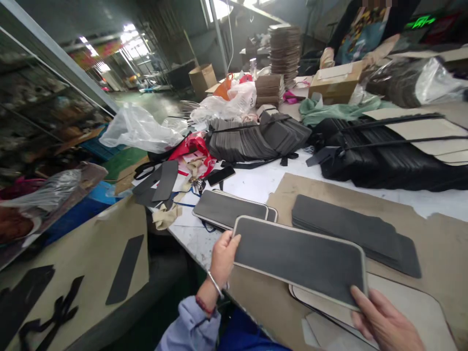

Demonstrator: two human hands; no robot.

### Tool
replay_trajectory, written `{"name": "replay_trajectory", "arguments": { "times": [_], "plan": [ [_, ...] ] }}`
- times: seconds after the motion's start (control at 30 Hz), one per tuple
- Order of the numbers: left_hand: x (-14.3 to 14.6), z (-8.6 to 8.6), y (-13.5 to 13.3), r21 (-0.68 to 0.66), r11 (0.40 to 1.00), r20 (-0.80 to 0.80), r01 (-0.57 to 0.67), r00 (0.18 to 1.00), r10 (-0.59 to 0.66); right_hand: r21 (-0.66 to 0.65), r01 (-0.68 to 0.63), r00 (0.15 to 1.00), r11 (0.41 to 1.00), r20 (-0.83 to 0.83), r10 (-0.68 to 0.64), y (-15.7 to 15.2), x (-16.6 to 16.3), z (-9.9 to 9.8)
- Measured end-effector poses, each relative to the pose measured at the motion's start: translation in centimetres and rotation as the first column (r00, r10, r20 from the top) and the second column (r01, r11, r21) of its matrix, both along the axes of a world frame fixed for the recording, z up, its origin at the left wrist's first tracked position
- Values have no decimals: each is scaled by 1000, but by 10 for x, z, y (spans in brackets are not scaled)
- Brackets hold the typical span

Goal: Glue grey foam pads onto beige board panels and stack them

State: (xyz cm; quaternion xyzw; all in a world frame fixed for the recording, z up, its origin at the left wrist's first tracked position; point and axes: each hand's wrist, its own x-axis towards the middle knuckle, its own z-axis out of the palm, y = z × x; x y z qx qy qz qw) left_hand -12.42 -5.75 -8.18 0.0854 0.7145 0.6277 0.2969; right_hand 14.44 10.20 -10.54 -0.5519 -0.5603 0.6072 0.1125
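- We hold a dk-grey rounded panel w/ pale edging [298,261] in both hands, tilted above the brown cardboard sheet [444,248].
- Our L hand [222,258] pinches its L end, thumb on the face.
- Our R hand [383,317] grips nr the lower R corner, thumb on top, fingers below.
- Beyond it, to the L, we've a small pile of edged panels [230,208]; to the R, a fanned stack of plain dk-grey pieces [343,226].
- Pale panels [420,303] lie partly under it.

Pale-blue sleeve [195,322]; silver bangle [215,284]; red bracelet [203,305]; deep-blue garment [248,335] below.
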Motion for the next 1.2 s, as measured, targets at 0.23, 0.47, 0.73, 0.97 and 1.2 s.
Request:
{"name": "replay_trajectory", "arguments": {
  "times": [0.23,0.47,0.73,0.97,1.2],
  "plan": [
    [-164,4,-22,-76,997,-172,-8,985,-5,-30,-50,968,998,-248,41,-30,-176,6],
    [-212,-27,-23,-203,979,-182,25,981,-63,-37,-99,990,994,-106,95,-48,-211,-28],
    [-205,-7,-26,-505,836,-550,-214,826,-121,159,-129,990,979,76,118,-49,-161,-17],
    [-67,-16,-16,-406,913,-516,50,812,-274,330,14,952,944,286,-114,-26,-17,-25],
    [96,-88,19,-474,777,-530,415,570,-628,570,290,735,769,382,-560,4,146,-37]
  ]
}}
